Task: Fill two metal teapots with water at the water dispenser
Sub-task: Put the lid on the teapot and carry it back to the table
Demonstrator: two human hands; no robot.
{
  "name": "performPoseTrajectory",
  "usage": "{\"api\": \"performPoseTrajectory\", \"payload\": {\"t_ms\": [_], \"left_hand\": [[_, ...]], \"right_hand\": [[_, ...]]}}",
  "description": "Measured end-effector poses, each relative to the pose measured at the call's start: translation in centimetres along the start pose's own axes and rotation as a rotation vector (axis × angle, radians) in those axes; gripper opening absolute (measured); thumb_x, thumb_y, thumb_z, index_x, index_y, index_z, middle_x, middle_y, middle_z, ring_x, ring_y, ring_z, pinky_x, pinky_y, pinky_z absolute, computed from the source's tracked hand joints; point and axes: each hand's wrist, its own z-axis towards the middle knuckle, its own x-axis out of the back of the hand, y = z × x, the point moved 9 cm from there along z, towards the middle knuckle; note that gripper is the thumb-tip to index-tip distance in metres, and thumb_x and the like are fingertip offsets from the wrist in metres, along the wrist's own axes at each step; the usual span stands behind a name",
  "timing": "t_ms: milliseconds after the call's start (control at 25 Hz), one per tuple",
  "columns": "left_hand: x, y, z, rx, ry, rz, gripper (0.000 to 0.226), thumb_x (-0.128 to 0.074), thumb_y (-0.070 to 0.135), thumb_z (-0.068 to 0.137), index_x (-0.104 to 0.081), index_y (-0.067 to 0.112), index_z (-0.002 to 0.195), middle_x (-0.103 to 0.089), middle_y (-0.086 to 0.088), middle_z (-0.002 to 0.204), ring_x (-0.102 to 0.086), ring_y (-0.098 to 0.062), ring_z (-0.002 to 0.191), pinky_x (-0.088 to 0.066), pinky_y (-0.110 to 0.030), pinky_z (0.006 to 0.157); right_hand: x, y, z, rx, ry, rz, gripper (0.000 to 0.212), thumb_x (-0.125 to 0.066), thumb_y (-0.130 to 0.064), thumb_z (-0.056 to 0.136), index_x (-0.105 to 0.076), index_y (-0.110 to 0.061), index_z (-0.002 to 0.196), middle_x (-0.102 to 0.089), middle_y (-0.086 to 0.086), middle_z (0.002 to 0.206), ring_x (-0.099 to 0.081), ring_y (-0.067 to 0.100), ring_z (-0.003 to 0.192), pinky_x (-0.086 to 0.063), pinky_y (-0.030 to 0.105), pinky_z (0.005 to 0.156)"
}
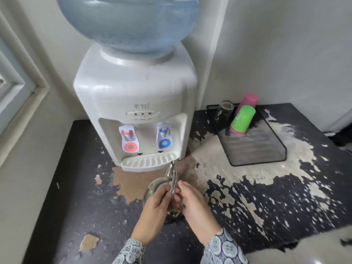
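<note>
Both hands hold one metal teapot (152,189) just in front of the water dispenser (133,103): the left hand (154,208) curls around its body, the right hand (192,201) pinches the lid or handle part on top. The spout (170,169) points away toward the drip tray (150,161), below and a little right of the blue tap (164,138). I cannot see if it has water; a mesh tray (262,149) holds upturned cups (242,119).
</note>
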Motion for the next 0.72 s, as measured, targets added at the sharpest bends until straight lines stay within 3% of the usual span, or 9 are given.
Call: {"api": "performPoseTrajectory", "payload": {"t_ms": [120, 200, 320, 360, 440, 520, 560, 640, 720], "left_hand": [[-4.1, 0.8, -2.2, -0.055, -0.117, 0.13, 0.017, -0.055, 0.022, 0.09, -0.071, 0.023, 0.095, -0.073, 0.009, 0.095, -0.065, -0.002, 0.09, -0.049, -0.019, 0.084], [-7.1, 1.7, -3.9, -0.086, -0.121, 0.134, 0.013, -0.063, 0.031, 0.079, -0.074, 0.028, 0.085, -0.074, 0.012, 0.089, -0.066, -0.001, 0.079, -0.052, -0.018, 0.073], [-11.4, 2.8, -5.7, -0.143, 0.033, 0.059, 0.017, -0.064, 0.042, 0.076, -0.07, 0.026, 0.076, -0.073, 0.006, 0.081, -0.065, -0.004, 0.067, -0.051, -0.013, 0.061], [-13.1, 3.3, -6.4, -0.195, 0.079, 0.058, 0.02, -0.06, 0.044, 0.082, -0.068, 0.026, 0.077, -0.072, 0.004, 0.081, -0.065, -0.005, 0.069, -0.05, -0.014, 0.062], [-18.2, 4.6, -8.0, -0.295, 0.08, 0.108, 0.023, -0.05, 0.045, 0.089, -0.065, 0.029, 0.085, -0.069, 0.006, 0.086, -0.064, -0.005, 0.082, -0.049, -0.017, 0.073], [-24.9, 5.5, -9.4, -0.343, -0.067, 0.148, 0.03, -0.04, 0.046, 0.091, -0.064, 0.03, 0.093, -0.068, 0.011, 0.096, -0.062, -0.005, 0.095, -0.045, -0.016, 0.083], [-29.0, 5.6, -10.2, -0.341, -0.2, 0.17, 0.034, -0.036, 0.045, 0.094, -0.066, 0.028, 0.095, -0.068, 0.011, 0.098, -0.062, -0.005, 0.097, -0.044, -0.016, 0.086], [-37.4, 5.2, -12.4, -0.29, -0.486, 0.221, 0.047, -0.029, 0.044, 0.097, -0.07, 0.021, 0.094, -0.072, 0.005, 0.096, -0.064, -0.007, 0.095, -0.045, -0.018, 0.087], [-45.3, 4.7, -15.2, -0.261, -0.692, 0.294, 0.057, -0.025, 0.049, 0.093, -0.07, 0.014, 0.085, -0.073, -0.001, 0.085, -0.066, -0.008, 0.086, -0.046, -0.019, 0.084]], "right_hand": [[4.2, -1.2, -3.7, 0.063, 0.026, -0.077, 0.03, -0.042, -0.024, 0.095, -0.068, -0.009, 0.099, -0.072, 0.008, 0.098, -0.066, 0.019, 0.094, -0.05, 0.033, 0.088], [7.8, -1.8, -6.7, 0.086, 0.056, -0.17, 0.03, -0.044, -0.031, 0.093, -0.069, -0.017, 0.098, -0.07, 0.006, 0.108, -0.063, 0.016, 0.104, -0.046, 0.038, 0.098], [13.2, -2.8, -11.5, 0.103, 0.096, -0.3, 0.029, -0.047, -0.047, 0.085, -0.07, -0.031, 0.093, -0.07, -0.01, 0.104, -0.062, 0.002, 0.101, -0.045, 0.025, 0.097], [15.0, -3.3, -13.2, 0.124, 0.088, -0.317, 0.028, -0.047, -0.045, 0.086, -0.071, -0.031, 0.091, -0.072, -0.011, 0.099, -0.064, 0.001, 0.096, -0.047, 0.019, 0.092], [19.7, -3.8, -17.2, 0.15, 0.103, -0.351, 0.032, -0.045, -0.037, 0.092, -0.069, -0.016, 0.096, -0.074, 0.003, 0.094, -0.069, 0.013, 0.087, -0.052, 0.023, 0.086], [24.5, -4.2, -21.3, 0.16, 0.141, -0.373, 0.035, -0.043, -0.035, 0.094, -0.066, -0.009, 0.097, -0.073, 0.009, 0.085, -0.066, 0.02, 0.07, -0.052, 0.029, 0.078], [27.0, -4.4, -23.6, 0.176, 0.159, -0.37, 0.033, -0.042, -0.035, 0.095, -0.067, -0.014, 0.094, -0.071, 0.008, 0.08, -0.062, 0.019, 0.065, -0.051, 0.029, 0.074], [32.2, -4.4, -28.4, 0.177, 0.232, -0.376, 0.034, -0.04, -0.039, 0.095, -0.068, -0.021, 0.084, -0.071, 0.004, 0.074, -0.057, 0.017, 0.061, -0.048, 0.027, 0.07], [37.8, -4.2, -33.7, 0.176, 0.331, -0.395, 0.047, -0.036, -0.042, 0.095, -0.068, -0.011, 0.079, -0.071, 0.005, 0.073, -0.055, 0.017, 0.059, -0.047, 0.025, 0.069]]}}
